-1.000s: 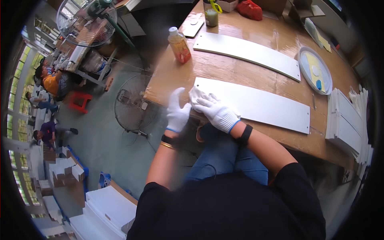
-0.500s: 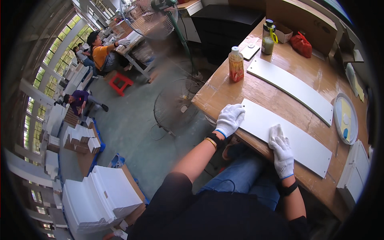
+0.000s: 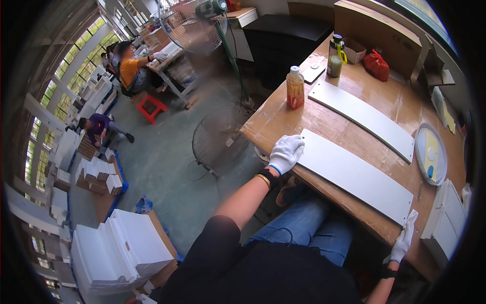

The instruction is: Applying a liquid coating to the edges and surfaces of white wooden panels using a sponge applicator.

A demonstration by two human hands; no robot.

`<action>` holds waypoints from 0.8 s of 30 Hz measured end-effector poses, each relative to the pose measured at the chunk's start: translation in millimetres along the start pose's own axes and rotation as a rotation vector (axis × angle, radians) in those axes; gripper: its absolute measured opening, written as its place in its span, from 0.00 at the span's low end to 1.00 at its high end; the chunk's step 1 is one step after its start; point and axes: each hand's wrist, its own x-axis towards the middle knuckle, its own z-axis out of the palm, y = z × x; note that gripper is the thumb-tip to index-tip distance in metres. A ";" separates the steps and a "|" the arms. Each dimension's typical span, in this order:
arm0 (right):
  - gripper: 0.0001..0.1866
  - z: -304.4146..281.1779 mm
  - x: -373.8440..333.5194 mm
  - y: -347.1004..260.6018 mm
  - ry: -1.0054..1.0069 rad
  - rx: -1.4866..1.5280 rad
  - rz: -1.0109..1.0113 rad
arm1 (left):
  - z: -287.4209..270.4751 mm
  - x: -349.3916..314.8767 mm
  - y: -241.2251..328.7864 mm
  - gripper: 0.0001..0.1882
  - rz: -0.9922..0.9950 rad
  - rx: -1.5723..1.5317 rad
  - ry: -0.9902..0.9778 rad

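A long white board (image 3: 357, 177) with small holes near its ends lies flat along the near edge of the table. My left hand (image 3: 286, 153), in a white knit glove, is closed around the board's left end. At the opposite end, my right hand (image 3: 405, 238), gloved likewise, has its fingers stretched out along the short edge, seemingly touching it. A second white board (image 3: 362, 119), slightly narrower in view, rests farther back, parallel to the first and touched by neither hand.
On the brown table (image 3: 273, 119) stand a juice bottle (image 3: 295, 90), a green drink bottle (image 3: 335, 58), a phone (image 3: 313, 74) and a red bag (image 3: 376, 66). A round lid (image 3: 431, 154) and stacked white boards (image 3: 445, 218) are at right. Fans (image 3: 218, 137), white stacks and people occupy the left.
My right hand has slid from the middle of the near board to its right end. The left hand keeps its place at the left end. The view has shifted slightly.
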 end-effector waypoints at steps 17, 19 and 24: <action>0.24 -52.6 -144.9 30.0 0.300 -0.070 0.166 | -11.8 -4.1 -4.3 0.07 -0.012 0.037 -0.012; 0.24 -88.7 -206.1 81.7 0.368 -0.382 0.230 | 6.9 6.4 9.6 0.07 0.017 -0.015 -0.032; 0.23 -87.4 -235.0 102.8 0.206 -0.117 0.771 | -9.9 0.1 1.6 0.07 -0.029 0.022 -0.048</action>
